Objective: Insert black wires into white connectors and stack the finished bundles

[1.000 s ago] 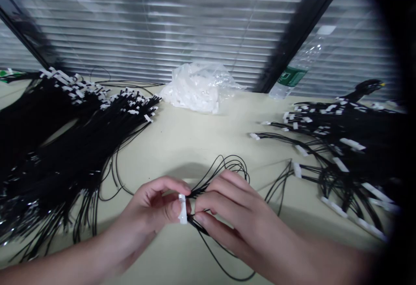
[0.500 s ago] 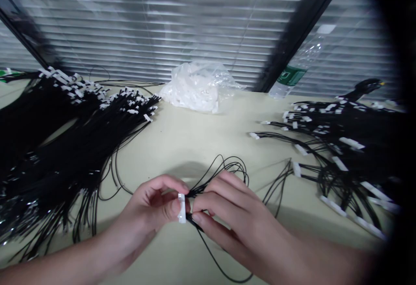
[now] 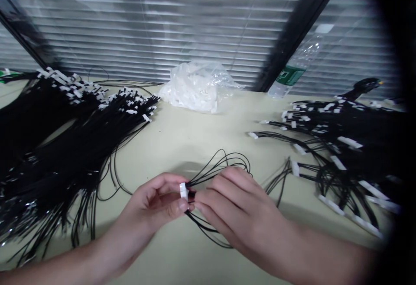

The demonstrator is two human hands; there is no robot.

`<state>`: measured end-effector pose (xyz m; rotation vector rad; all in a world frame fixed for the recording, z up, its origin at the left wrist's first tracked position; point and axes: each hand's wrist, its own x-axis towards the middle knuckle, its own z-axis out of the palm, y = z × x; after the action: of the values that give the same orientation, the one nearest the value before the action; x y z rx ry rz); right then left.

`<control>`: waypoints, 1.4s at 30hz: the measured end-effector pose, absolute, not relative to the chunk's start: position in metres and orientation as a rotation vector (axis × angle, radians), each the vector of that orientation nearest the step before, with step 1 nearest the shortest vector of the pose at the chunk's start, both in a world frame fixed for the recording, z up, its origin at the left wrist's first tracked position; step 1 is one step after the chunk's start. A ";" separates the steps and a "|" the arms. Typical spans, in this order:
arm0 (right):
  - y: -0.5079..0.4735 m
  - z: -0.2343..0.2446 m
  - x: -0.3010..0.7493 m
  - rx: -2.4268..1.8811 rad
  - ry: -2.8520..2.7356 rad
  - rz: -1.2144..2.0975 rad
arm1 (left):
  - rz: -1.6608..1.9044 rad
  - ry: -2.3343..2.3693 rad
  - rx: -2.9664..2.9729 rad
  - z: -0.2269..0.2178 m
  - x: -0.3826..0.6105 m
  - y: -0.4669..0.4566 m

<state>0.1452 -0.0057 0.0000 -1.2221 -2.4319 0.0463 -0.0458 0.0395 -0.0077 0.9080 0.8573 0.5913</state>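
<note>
A small white connector housing (image 3: 183,190) stands upright between the thumb and fingers of my left hand (image 3: 154,202). Thin black wires (image 3: 224,160) run from its right side, looping behind and below my right hand (image 3: 232,205). The right fingers are pinched together on black wire close to the connector; their tips are partly hidden, so how many wires they hold cannot be made out.
A heap of black wires with white connectors (image 3: 74,146) covers the left of the table. Another wire bundle (image 3: 351,146) lies at the right. At the back sit a clear plastic bag (image 3: 198,88) of white parts and a bottle with a green label (image 3: 290,75), before window blinds (image 3: 195,21).
The left thumb has slid lower on the connector, whose upper part now shows more. The right hand has shifted slightly, and the wire loop below it has drawn in closer.
</note>
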 end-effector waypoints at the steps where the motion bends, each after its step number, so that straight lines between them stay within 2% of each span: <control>1: -0.006 0.002 0.144 -1.222 -2.422 0.066 | 0.591 0.847 0.917 -0.008 -0.046 0.040; 7: -0.003 0.039 0.148 -1.242 -2.055 0.493 | 0.614 0.851 0.778 -0.004 -0.046 0.041; 11: -0.004 0.051 0.164 -1.393 -1.996 0.514 | 0.659 0.888 0.697 -0.002 -0.048 0.042; 13: -0.007 0.049 0.172 -1.443 -2.152 0.447 | 0.685 0.902 0.681 -0.001 -0.048 0.042; 16: -0.009 0.046 0.180 -1.503 -2.354 0.144 | 0.702 0.929 0.658 0.000 -0.047 0.042; 19: -0.007 0.050 0.187 -1.628 -2.285 -0.203 | 0.691 0.947 0.653 -0.001 -0.047 0.043; 21: -0.003 0.055 0.191 -1.689 -2.177 -0.282 | 0.681 0.945 0.669 -0.002 -0.047 0.043; 23: 0.002 0.060 0.194 -1.697 -2.098 -0.146 | 0.664 0.927 0.695 -0.002 -0.048 0.043; 28: 0.015 0.067 0.195 -1.590 -1.739 0.817 | 0.631 0.865 0.763 -0.002 -0.049 0.043; 30: 0.018 0.066 0.195 -1.504 -1.635 0.958 | 0.631 0.853 0.778 -0.003 -0.049 0.043; 42: 0.009 0.060 0.187 -1.704 -1.782 0.273 | 0.586 0.867 0.838 -0.003 -0.048 0.044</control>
<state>0.1874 0.0087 0.0604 -1.7043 -1.7821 0.2731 -0.0478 0.0443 -0.0027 0.8376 0.8670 0.5857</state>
